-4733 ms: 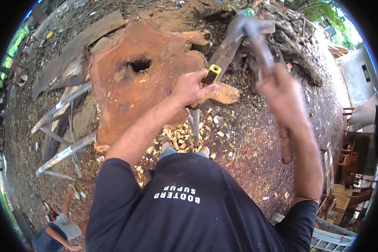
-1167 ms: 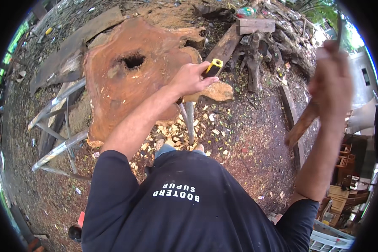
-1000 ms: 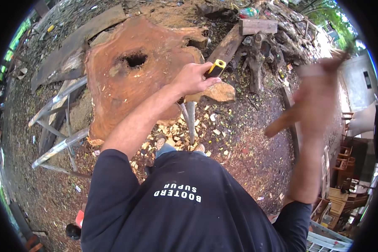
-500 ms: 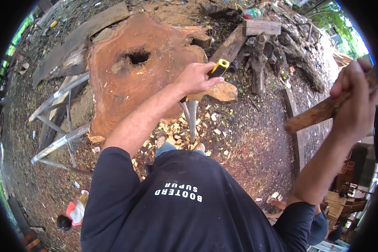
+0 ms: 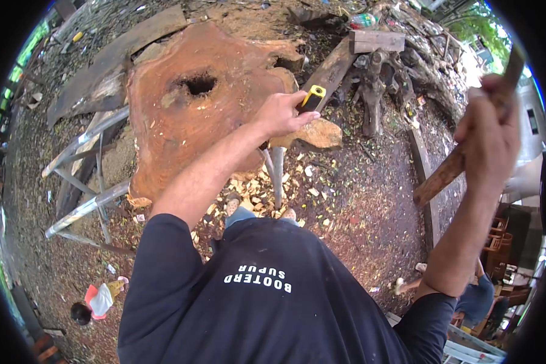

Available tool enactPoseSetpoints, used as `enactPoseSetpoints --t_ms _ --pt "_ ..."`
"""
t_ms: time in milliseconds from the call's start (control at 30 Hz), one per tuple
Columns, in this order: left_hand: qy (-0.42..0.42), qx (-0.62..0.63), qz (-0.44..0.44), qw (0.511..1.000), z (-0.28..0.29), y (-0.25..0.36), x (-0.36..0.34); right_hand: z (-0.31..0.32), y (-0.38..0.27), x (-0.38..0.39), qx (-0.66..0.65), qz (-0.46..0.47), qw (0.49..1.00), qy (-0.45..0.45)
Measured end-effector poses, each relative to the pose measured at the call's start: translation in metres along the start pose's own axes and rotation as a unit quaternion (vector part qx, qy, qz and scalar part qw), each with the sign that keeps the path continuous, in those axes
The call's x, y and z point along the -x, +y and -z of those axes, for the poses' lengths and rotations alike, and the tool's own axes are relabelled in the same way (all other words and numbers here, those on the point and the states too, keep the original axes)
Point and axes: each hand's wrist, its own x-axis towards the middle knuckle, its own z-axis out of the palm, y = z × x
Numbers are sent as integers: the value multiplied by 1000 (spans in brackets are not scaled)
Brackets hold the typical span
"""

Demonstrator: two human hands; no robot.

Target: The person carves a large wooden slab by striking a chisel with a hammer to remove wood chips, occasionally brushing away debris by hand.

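A large reddish-brown wood slab (image 5: 164,130) with a dark hole through it rests on metal legs in front of me. At its right side my left hand (image 5: 283,113) is closed round the black-and-yellow handle of a chisel (image 5: 314,96), held upright beside a pale, freshly cut lobe (image 5: 316,134) of the slab. The chisel's blade is hidden below the hand. Raised at the far right, my right hand (image 5: 490,139) grips a rough wooden stick (image 5: 441,178). The stick slants from lower left to upper right, apart from the chisel and the slab.
Pale wood chips (image 5: 258,193) litter the ground by my feet. A metal frame (image 5: 88,206) stands left of the slab. Gnarled roots (image 5: 373,91) and a cut block (image 5: 376,41) lie beyond it. One person (image 5: 100,300) is at lower left, another (image 5: 474,300) at lower right.
My right hand has moved up and slightly left, and the stick has tipped steeper. My left hand and the chisel stay nearly in place. The person at lower left has shifted left.
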Motion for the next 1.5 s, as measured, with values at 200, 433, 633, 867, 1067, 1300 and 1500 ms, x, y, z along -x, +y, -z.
enactPoseSetpoints --t_ms 200,433,633,867,1067,1300,1500 --pt "25 10 -11 1000 -5 -2 -9 -85 96 55 299 -62 899 -314" --pt "8 25 26 999 -2 -14 -2 -36 34 13 144 -106 968 -178" --pt "15 3 28 999 2 -12 1 -44 6 18 -35 -71 996 42" --pt "-22 40 96 994 -9 -19 -8 -77 81 41 251 -159 882 -367" --pt "14 24 56 998 -4 -21 -2 -36 19 7 20 -38 995 -94" --pt "-35 -64 40 996 -19 -29 -5 -120 131 68 251 -167 863 -405" --pt "83 -4 117 990 -34 -21 30 -87 140 89 189 -167 904 -344"
